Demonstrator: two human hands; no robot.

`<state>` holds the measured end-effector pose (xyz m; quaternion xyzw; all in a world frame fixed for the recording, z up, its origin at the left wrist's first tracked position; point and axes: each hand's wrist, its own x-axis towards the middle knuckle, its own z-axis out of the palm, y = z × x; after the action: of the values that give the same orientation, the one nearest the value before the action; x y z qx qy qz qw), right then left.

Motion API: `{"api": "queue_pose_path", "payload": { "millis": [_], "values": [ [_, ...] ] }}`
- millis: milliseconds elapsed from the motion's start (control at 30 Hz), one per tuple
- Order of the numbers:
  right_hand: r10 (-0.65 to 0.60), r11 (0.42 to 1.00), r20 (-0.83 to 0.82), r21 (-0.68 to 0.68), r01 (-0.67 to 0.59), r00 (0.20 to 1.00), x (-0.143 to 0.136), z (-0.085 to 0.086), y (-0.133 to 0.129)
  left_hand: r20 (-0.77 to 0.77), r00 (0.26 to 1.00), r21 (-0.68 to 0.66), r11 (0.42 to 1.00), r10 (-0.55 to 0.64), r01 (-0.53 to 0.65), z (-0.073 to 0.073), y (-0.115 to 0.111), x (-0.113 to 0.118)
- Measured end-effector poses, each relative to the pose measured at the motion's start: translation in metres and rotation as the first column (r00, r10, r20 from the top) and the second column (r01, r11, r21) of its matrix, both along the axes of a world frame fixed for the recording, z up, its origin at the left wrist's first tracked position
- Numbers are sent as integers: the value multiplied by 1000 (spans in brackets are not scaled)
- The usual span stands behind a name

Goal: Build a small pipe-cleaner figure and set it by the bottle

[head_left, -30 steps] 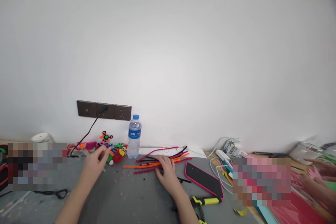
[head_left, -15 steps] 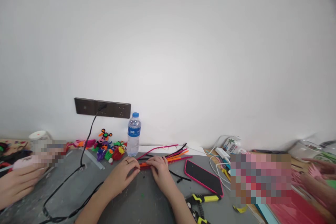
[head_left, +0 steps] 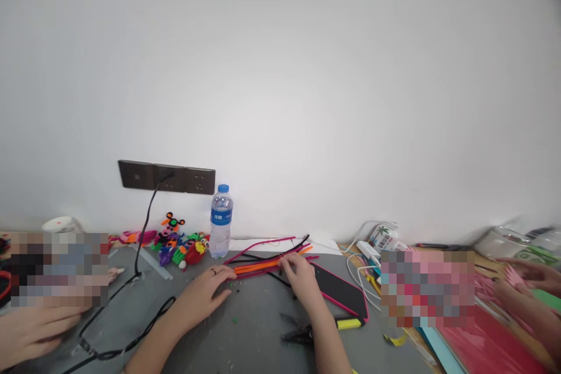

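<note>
A bundle of orange and red fuzzy pipe cleaners (head_left: 256, 267) lies on the grey mat, with black and magenta ones fanned out around it. My left hand (head_left: 205, 292), a ring on one finger, rests at the bundle's left end; its fingers are stretched and the thumb stands apart. Toward the bundle's right part, my right hand (head_left: 302, 281) bends down with fingertips closed on the pipe cleaners; exactly which strands they grip is hidden. Beneath my right forearm are yellow-handled pliers (head_left: 299, 334), partly covered. A phone with a pink case (head_left: 344, 292) lies right beside that hand.
A water bottle (head_left: 220, 225) stands by the wall, next to small pipe-cleaner figures (head_left: 182, 248). A black cable (head_left: 142, 234) runs from the socket across the mat (head_left: 245, 333). Other people's hands work at the far left (head_left: 35, 327) and far right (head_left: 523, 292).
My right hand has slid rightward along the bundle, away from my left hand, uncovering the orange strands. My left thumb has opened away from the bundle. The pliers are now more covered by my right forearm.
</note>
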<state>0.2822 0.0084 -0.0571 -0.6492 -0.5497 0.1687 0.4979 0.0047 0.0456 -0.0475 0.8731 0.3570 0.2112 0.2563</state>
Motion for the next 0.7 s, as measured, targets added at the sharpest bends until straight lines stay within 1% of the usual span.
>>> {"api": "queue_pose_path", "payload": {
  "millis": [33,100,233,300,400,467,567,633,700],
  "values": [
    [-2,1000,15,17,2,1000,-2,-1,1,-4,1000,1,1000,-2,2,-1,0,0],
    [31,999,80,23,-32,996,-8,-4,2,-15,1000,3,1000,-6,6,-2,1,0],
    [183,980,261,-122,-156,948,-24,-10,4,-14,1000,19,1000,-10,10,-3,1,0],
    [211,973,325,-161,-166,922,-31,-12,4,-6,1000,37,999,-8,8,-4,1,0],
    [193,977,395,-163,-139,898,-35,-13,6,-6,1000,75,997,14,-13,-4,2,0],
    [188,978,407,-158,-134,894,-34,-13,8,-23,999,87,995,46,-44,-6,3,-1],
    [204,977,388,-139,-162,899,-32,-15,10,-73,994,58,995,85,-81,-8,4,-2],
    [219,975,369,-123,-187,903,-31,-15,11,-93,992,37,996,84,-81,-8,3,-1],
    [238,971,355,-110,-212,904,-32,-14,10,-79,994,37,997,69,-66,-5,2,0]
  ]
}}
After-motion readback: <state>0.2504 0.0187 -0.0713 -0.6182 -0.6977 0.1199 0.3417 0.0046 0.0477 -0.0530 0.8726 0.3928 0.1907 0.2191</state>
